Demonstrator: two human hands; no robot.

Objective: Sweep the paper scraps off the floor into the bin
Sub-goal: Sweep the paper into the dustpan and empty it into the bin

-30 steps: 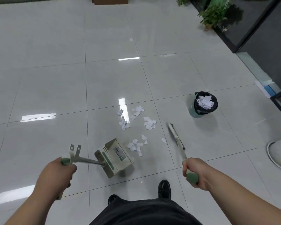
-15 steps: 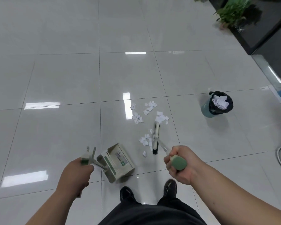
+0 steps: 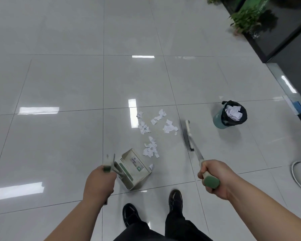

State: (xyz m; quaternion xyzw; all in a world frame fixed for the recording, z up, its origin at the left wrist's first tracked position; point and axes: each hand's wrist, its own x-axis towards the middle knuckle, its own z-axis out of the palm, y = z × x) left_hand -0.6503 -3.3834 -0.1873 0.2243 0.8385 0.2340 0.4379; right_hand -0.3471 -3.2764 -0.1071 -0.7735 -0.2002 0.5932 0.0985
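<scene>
Head view: left hand (image 3: 98, 181) grips the beige plastic dustpan (image 3: 134, 168), torn white paper scraps (image 3: 150, 150) lie on the floor (image 3: 59, 84) just beside it, right hand (image 3: 214, 176) fingers (image 3: 204, 172) clamp the slim grey broom (image 3: 188, 134), whose hard stroke might scatter them short of the black-lined green bin (image 3: 230, 115).

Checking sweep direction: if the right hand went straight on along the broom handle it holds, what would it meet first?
Probably only bare floor beyond the broom head: the right hand points between the paper scraps, left of that line, and the bin, right of it.
</scene>
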